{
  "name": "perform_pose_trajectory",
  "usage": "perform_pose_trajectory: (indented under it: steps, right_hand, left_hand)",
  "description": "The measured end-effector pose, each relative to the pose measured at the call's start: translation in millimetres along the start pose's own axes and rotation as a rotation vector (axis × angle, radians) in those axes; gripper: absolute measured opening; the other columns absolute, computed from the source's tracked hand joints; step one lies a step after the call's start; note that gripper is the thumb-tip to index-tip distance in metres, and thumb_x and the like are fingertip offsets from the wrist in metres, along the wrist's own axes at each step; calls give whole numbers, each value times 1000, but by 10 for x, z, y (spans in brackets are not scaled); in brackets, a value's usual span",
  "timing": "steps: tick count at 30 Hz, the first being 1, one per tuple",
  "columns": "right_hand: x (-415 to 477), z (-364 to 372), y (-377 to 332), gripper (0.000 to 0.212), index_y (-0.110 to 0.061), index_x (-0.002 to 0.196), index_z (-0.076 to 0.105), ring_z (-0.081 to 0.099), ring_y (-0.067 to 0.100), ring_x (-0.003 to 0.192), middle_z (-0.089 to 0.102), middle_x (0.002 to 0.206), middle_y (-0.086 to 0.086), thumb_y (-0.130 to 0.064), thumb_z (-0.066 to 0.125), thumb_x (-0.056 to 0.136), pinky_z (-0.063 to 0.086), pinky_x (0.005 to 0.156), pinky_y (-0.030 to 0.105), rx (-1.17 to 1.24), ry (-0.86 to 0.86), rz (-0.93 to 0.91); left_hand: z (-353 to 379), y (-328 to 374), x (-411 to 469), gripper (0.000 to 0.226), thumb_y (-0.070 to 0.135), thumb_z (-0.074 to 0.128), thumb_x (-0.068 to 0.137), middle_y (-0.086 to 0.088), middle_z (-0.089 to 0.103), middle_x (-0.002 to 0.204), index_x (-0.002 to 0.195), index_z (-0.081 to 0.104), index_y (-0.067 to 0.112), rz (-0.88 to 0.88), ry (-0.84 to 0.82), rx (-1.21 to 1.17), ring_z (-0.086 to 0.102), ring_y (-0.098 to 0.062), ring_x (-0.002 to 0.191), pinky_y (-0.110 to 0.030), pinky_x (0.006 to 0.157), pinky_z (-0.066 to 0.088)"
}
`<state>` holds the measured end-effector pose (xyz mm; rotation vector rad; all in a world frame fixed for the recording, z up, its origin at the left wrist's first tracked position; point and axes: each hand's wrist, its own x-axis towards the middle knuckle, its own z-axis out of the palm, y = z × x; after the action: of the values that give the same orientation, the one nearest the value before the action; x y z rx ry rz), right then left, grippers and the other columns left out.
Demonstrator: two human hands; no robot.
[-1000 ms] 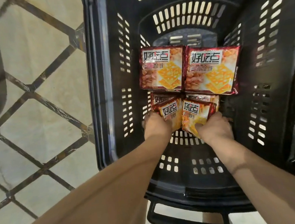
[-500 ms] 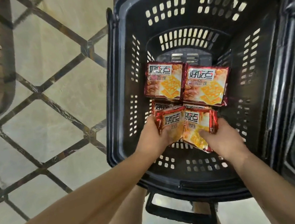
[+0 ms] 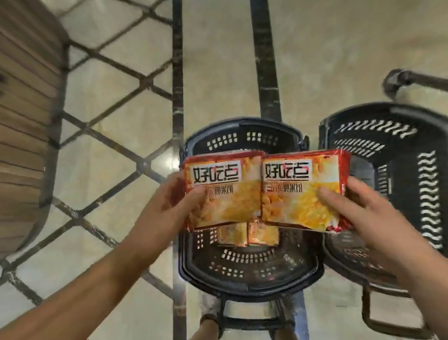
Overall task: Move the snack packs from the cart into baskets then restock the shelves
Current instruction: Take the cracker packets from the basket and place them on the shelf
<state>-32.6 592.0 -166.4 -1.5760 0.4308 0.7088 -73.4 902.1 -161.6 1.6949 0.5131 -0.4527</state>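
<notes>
In the head view, the left hand (image 3: pixel 160 214) gripped the left pack (image 3: pixel 225 189) by its left edge, thumb pressed on the printed face and fingers hidden behind. The right hand (image 3: pixel 368 208) clamped the right pack (image 3: pixel 301 188) at its lower right corner in the same way, thumb on top. The two red and yellow packs were held face up, side by side, with their inner edges meeting, in the air over the near basket (image 3: pixel 254 284). Down inside that black basket lay more packs (image 3: pixel 247 233), partly hidden by the held pair. A second basket (image 3: pixel 443 171) stood just beside it on the right; its contents could not be made out. Both sat on a tiled floor (image 3: pixel 341 28), with a slatted wooden unit (image 3: pixel 0 126) at the left. The whole view was blurred.
</notes>
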Motion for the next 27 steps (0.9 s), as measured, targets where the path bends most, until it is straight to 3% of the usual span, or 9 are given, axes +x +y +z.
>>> perform_pose_trajectory:
  steps: [2,4,7,10,12,15,17,21,27]
  right_hand:
    - [-317,-113,-377,36,-28,124,67,72,18,107,75,117,-3,-36,68,89,50,101,44,28,-12,-60]
    - [-637,-207,-749,41,-24,125,66,71,21,110,74,119,0,-37,67,87,48,103,46,61,-16,-133]
    - [-1154,-358,-1314,46,-21,128,65,71,23,112,74,120,2,-37,66,84,51,101,45,110,-10,-263]
    - [-1680,-520,-1794,45,-16,129,65,70,25,113,73,122,6,-33,63,87,56,98,40,168,33,-387]
    - [-2050,-629,-2106,44,-15,129,64,71,26,112,74,120,7,-32,62,89,56,98,42,184,71,-475]
    - [-2599,-804,-2510,40,-19,124,67,70,31,111,75,117,5,-37,67,88,54,100,51,210,170,-613]
    - [-2940,-956,-2715,38,-20,124,67,68,36,114,75,118,5,-38,68,92,51,101,57,206,230,-705]
    - [-3670,-1172,-2988,33,-17,123,66,72,23,108,76,115,2,-33,61,95,61,87,35,187,362,-869]
    - [-4649,-1186,-2843,29,-23,120,68,73,20,106,76,114,-1,-36,62,95,55,93,43,183,586,-936]
  left_hand:
    - [-105,455,-175,27,28,57,101,-1,76,101,127,60,21,85,-18,19,69,-5,76,-18,58,52]
    - [-208,924,-361,28,26,56,102,4,77,102,128,60,18,151,-18,22,70,-4,77,-17,59,51]
    - [-321,1683,-701,28,25,58,100,6,78,107,126,62,17,273,-22,7,74,-6,90,-19,71,55]
    - [-366,2451,-1126,42,44,71,93,-3,75,123,129,65,23,386,-46,-7,73,-22,109,-38,90,57]
    - [-335,2937,-1375,49,47,71,88,-6,74,125,130,65,22,465,-74,-18,72,-26,111,-43,93,58]
    - [-177,3592,-1724,45,38,78,82,-7,76,118,121,68,19,587,-120,-80,76,-18,97,-30,76,63]
    - [-46,3949,-1931,50,40,70,76,-7,77,117,121,67,18,661,-165,-106,76,-17,98,-27,73,63]
    - [155,4472,-2304,46,33,62,88,-9,75,121,129,63,13,775,-269,-142,75,-22,105,-32,81,63]
    - [437,4831,-2735,28,26,56,95,-8,78,112,118,68,17,859,-462,-122,78,-18,90,-30,67,64]
